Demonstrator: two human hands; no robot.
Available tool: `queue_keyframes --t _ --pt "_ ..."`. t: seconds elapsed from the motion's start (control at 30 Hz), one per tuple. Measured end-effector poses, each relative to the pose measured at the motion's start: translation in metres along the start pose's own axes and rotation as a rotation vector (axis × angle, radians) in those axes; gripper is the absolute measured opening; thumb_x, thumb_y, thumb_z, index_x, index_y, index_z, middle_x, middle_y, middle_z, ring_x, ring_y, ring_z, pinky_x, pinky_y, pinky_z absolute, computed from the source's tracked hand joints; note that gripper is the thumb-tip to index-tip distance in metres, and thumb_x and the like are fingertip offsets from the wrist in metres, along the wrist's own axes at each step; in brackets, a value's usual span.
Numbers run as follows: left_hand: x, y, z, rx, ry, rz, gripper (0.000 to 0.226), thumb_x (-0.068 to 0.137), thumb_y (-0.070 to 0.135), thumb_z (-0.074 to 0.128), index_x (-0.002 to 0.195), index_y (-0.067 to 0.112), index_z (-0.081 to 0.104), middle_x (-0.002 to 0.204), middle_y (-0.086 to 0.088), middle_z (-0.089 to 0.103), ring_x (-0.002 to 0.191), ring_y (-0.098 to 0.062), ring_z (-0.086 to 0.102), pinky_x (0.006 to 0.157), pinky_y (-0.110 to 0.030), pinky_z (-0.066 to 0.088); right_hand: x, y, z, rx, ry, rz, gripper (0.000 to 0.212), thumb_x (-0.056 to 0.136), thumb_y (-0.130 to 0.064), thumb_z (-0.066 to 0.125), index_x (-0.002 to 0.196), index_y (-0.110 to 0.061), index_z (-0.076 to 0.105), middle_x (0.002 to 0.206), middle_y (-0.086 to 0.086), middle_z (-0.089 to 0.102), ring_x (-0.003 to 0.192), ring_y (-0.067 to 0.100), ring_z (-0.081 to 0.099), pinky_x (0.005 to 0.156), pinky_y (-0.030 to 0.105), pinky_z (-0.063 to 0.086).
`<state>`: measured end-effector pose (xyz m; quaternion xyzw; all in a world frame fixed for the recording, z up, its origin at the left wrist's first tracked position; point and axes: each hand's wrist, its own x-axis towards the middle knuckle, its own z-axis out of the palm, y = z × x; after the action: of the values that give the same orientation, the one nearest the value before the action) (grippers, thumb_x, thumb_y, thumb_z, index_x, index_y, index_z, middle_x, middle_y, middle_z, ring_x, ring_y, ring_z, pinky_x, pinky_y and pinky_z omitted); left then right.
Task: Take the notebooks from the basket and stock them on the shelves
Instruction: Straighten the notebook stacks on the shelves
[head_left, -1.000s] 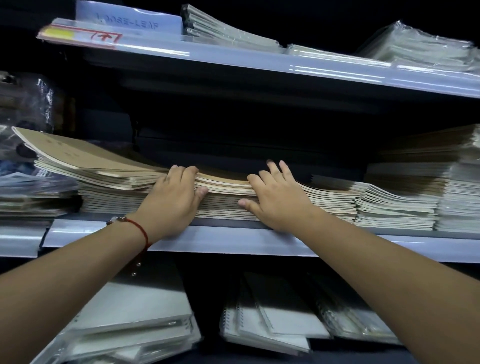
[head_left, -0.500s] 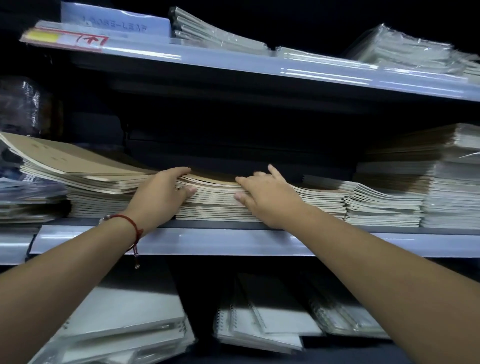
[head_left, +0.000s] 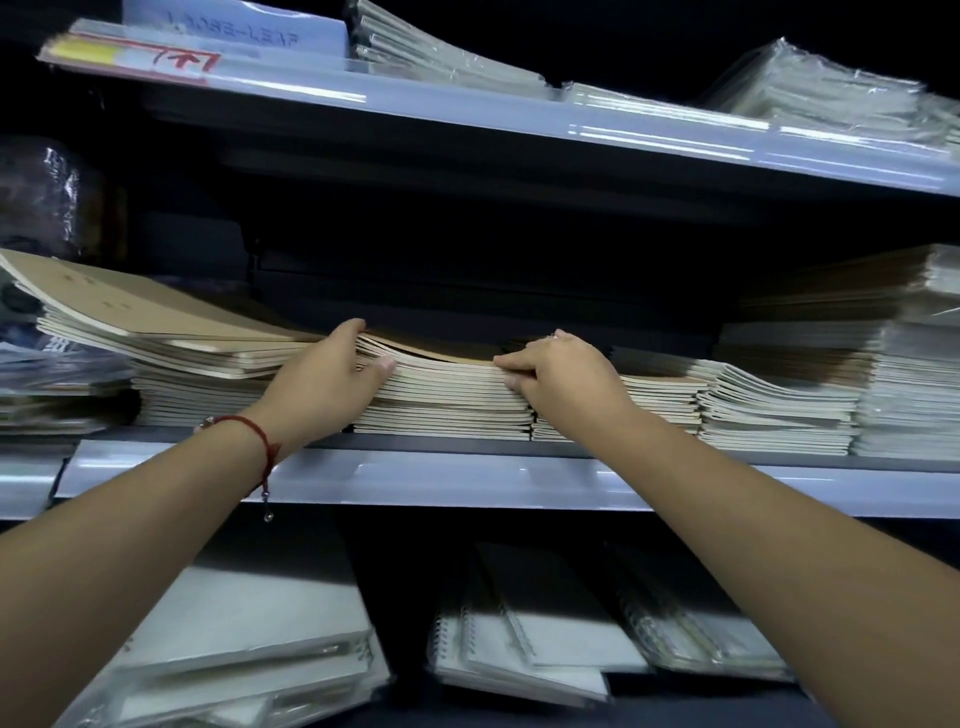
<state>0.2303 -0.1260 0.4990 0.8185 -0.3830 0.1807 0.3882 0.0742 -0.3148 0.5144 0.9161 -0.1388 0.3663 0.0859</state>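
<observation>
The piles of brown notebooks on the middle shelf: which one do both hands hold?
The centre pile. The left hand and right hand grip its two ends; the fanned left pile and the tall right pile are untouched.

Two bare forearms are seen, no sleeves in view. A thin red cord bracelet (head_left: 260, 431) is worn on the left wrist, with what may be a small bead dangling.

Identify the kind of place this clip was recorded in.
Probably a stationery shop aisle: shelves with clear price-label rails, a handwritten tag on the top rail, many stacked kraft-cover notebooks, and plastic-wrapped spiral notebooks below.
</observation>
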Motion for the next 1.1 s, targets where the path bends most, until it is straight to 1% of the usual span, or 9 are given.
queue_keyframes --t 0.1,0.23,0.33,0.43,0.63,0.73,0.83,1.0,1.1 --pt "-0.001 0.016 0.0 -0.313 -0.009 -0.066 0.071 0.102 0.054 0.036 0.16 0.023 0.009 0.16 -0.006 0.032 0.147 -0.028 0.03 0.114 -0.043 0.029 0.0 -0.003 -0.002 -0.08 -0.017 -0.048 0.035 0.102 -0.036 0.05 0.135 -0.028 0.06 0.131 -0.006 0.065 0.139 0.009 0.04 0.121 0.025 0.003" --pt "0.015 0.038 0.019 -0.59 0.258 -0.186 0.062 0.106 0.048 0.028 0.158 0.017 0.019 0.164 -0.004 0.022 0.148 -0.028 0.025 0.119 -0.045 0.025 -0.006 -0.013 0.005 -0.256 -0.055 -0.124 0.045 0.105 -0.036 0.041 0.145 -0.019 0.047 0.139 -0.001 0.059 0.141 0.014 0.039 0.122 0.029 0.002" --pt "0.019 0.045 0.038 -0.387 0.313 -0.19 0.06 0.105 0.045 0.031 0.155 0.012 0.026 0.162 -0.007 0.018 0.143 -0.036 0.028 0.117 -0.05 0.026 -0.014 -0.016 0.012 -0.249 -0.026 -0.093 0.051 0.105 -0.038 0.039 0.152 -0.018 0.034 0.152 0.0 0.045 0.141 0.015 0.038 0.12 0.025 0.007" --pt "0.019 0.045 0.049 -0.111 0.341 -0.151 0.058 0.103 0.045 0.037 0.15 0.012 0.034 0.159 -0.012 0.02 0.143 -0.034 0.025 0.117 -0.048 0.018 -0.014 -0.016 0.019 -0.259 0.021 -0.091 0.052 0.105 -0.036 0.038 0.153 -0.018 0.032 0.151 0.003 0.047 0.14 0.015 0.039 0.12 0.025 0.008" --pt "0.015 0.038 0.041 0.026 0.159 -0.095 0.045 0.102 0.043 0.042 0.142 0.023 0.048 0.156 -0.011 0.02 0.142 -0.034 0.023 0.117 -0.045 0.019 -0.013 -0.017 0.018 -0.294 -0.016 -0.116 0.052 0.106 -0.029 0.037 0.155 -0.016 0.026 0.156 0.003 0.039 0.144 0.017 0.033 0.122 0.03 0.006" --pt "0.008 0.016 0.016 0.161 0.001 0.088 0.044 0.102 0.041 0.045 0.145 0.031 0.047 0.155 -0.008 0.027 0.139 -0.033 0.034 0.115 -0.044 0.03 -0.011 -0.017 0.012 -0.31 0.006 -0.174 0.046 0.106 -0.024 0.04 0.152 -0.018 0.035 0.151 0.0 0.047 0.145 0.019 0.034 0.122 0.031 0.009" --pt "0.006 -0.001 -0.008 0.34 -0.071 0.256 0.051 0.1 0.042 0.053 0.15 0.035 0.041 0.157 -0.001 0.033 0.137 -0.027 0.042 0.108 -0.041 0.039 -0.004 -0.013 0.007 -0.271 0.012 -0.125 0.042 0.104 -0.035 0.045 0.145 -0.023 0.047 0.142 -0.001 0.056 0.145 0.017 0.034 0.121 0.03 0.009" --pt "0.008 -0.005 -0.016 0.218 -0.041 0.323 0.052 0.09 0.038 0.07 0.14 0.032 0.056 0.146 0.003 0.049 0.128 -0.022 0.05 0.103 -0.035 0.04 0.003 -0.004 0.009 -0.171 0.03 -0.003 0.037 0.097 -0.05 0.053 0.115 -0.022 0.068 0.127 0.002 0.066 0.143 0.013 0.035 0.121 0.027 0.01" --pt "0.007 -0.006 -0.015 0.287 -0.087 0.315 0.059 0.091 0.042 0.068 0.146 0.033 0.048 0.152 0.002 0.041 0.132 -0.023 0.046 0.104 -0.034 0.039 0.0 -0.007 0.006 -0.181 -0.008 -0.019 0.045 0.095 -0.051 0.056 0.127 -0.021 0.063 0.135 0.003 0.061 0.145 0.015 0.032 0.121 0.028 0.01"
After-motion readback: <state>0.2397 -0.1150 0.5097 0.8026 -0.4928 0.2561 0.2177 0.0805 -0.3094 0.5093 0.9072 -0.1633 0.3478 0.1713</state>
